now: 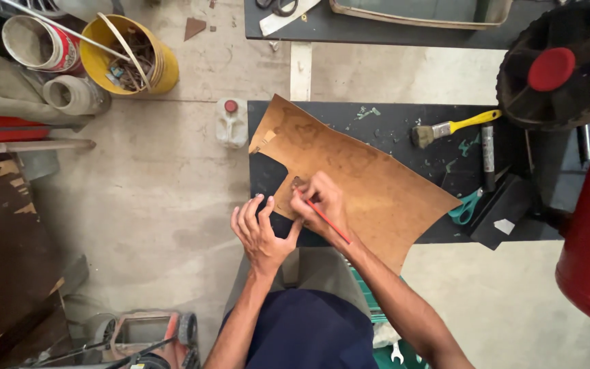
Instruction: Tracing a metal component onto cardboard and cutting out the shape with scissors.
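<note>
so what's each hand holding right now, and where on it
The right hand grips a thin red pencil near its tip, the point down on the brown sheet. The left hand holds nothing; its fingers spread at the sheet's edge.

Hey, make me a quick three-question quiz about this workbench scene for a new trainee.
1. True or false: the right hand holds a red pencil.
2. What does the left hand rest against?
A) paintbrush
B) brown sheet
C) yellow bucket
3. Which tool with teal handles lies by the brown sheet's right edge?

Key: 1 true. 2 B. 3 the scissors, on the black bench below the paintbrush.
</note>
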